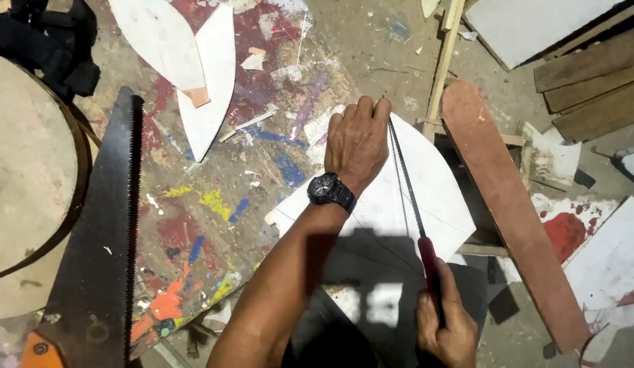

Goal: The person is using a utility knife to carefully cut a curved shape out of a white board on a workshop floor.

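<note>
White board [426,197]: flat, pencil-marked, curved edge toward 3 o'clock | Narrow saw [405,184]: red handle at 6 o'clock, thin blade on board, tip toward 12 o'clock

A big black-bladed handsaw [99,232] lies flat at the left on the paint-splattered surface [214,204]. Two white leaf-shaped cut-outs [187,61] rest overlapping near the top, and a long reddish-brown plank [514,211] slants away at the right.
</note>
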